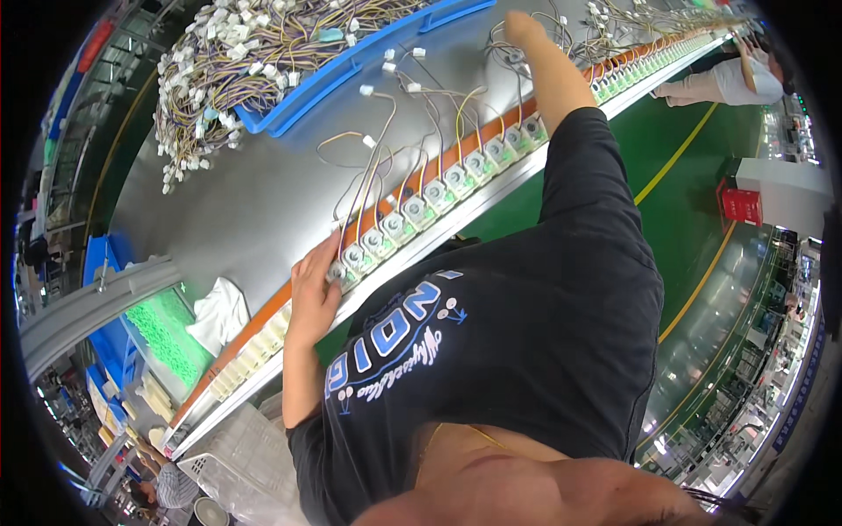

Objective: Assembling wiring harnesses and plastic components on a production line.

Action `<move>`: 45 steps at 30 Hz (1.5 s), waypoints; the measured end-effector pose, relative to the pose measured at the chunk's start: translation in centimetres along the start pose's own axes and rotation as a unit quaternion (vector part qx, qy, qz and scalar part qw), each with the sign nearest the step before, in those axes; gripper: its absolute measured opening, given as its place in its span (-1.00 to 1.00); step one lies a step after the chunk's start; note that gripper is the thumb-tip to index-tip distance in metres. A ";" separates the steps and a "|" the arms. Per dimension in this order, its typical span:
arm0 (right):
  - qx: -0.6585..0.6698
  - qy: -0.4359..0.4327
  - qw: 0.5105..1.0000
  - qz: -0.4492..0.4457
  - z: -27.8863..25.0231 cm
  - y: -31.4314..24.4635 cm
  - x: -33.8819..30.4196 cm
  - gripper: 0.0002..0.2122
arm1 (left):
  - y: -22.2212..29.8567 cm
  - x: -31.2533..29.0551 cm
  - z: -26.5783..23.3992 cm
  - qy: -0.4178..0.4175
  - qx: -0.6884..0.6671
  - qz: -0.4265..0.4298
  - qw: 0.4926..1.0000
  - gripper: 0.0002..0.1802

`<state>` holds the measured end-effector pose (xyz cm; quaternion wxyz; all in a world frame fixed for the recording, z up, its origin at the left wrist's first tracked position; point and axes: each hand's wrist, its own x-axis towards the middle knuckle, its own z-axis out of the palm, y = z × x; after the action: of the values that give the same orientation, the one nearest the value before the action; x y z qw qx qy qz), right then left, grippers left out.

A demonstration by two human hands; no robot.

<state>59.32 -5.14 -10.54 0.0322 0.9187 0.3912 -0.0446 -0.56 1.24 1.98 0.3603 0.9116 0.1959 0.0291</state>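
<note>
A long rail with an orange-brown strip (pixel 476 143) runs diagonally in front of me. Along it sits a row of small whitish square housings with green parts and round centres (pixel 415 209), wires rising from several of them. My left hand (pixel 313 294) lies across the rail at the near end of this wired row, fingers stretched out and thumb beside the last housing. My right hand (pixel 524 31) reaches far over the rail to thin wires with white connectors (pixel 511 58) on the metal table; its fingers are hidden behind the hand.
A blue tray (pixel 309 88) heaped with a wire bundle (pixel 237 61) stands at the back left. Left of the rail are a white cloth (pixel 219 314) and bright green material (pixel 164 329). A plastic-covered crate (pixel 246 465) is at lower left. Another person (pixel 741 81) works at far right.
</note>
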 end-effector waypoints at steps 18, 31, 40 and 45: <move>0.286 0.251 0.882 -0.280 -12.1 -17.2 -11.2 -0.49 | -0.3 3.9 -1.9 0.089 -0.237 -0.099 0.963 -0.53; 0.504 -0.050 0.694 -0.512 -9.8 -33.8 -25.1 -0.67 | -1.5 3.9 -1.2 0.210 -0.481 -0.132 0.841 -0.78; 0.485 -0.332 0.721 -0.367 -9.6 -35.2 -26.3 -0.84 | -2.8 0.6 0.0 0.247 -0.330 -0.115 0.904 -0.83; 0.485 -0.261 0.754 -0.359 -8.7 -35.7 -27.7 -0.88 | -1.7 -0.6 -0.7 0.234 -0.152 -0.115 0.953 -0.74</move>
<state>14.94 0.53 0.21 -0.3351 0.5560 0.5946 -0.4744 -1.84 2.57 1.43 0.4393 0.7851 0.3712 0.2296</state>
